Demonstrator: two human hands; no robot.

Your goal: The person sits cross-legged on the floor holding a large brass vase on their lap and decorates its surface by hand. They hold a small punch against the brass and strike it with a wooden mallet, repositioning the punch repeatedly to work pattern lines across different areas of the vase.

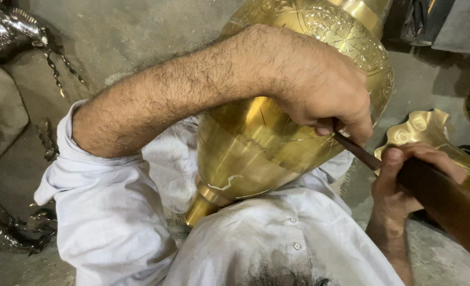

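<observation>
Meanwhile the left hand (pixel 319 85) pinched a thin dark tool shaft (pixel 354 150) against the engraved brass vase (pixel 256 143) propped on the lap, while the right hand (pixel 399 180) wrapped its wooden handle (pixel 447 204).

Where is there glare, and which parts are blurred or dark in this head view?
In the head view, glare shines on the smooth lower body of the brass vase and on the scalloped brass piece; the wooden handle in the right hand is soft and out of focus; the left hand is sharp; the upper right corner lies in deep shadow.
</observation>
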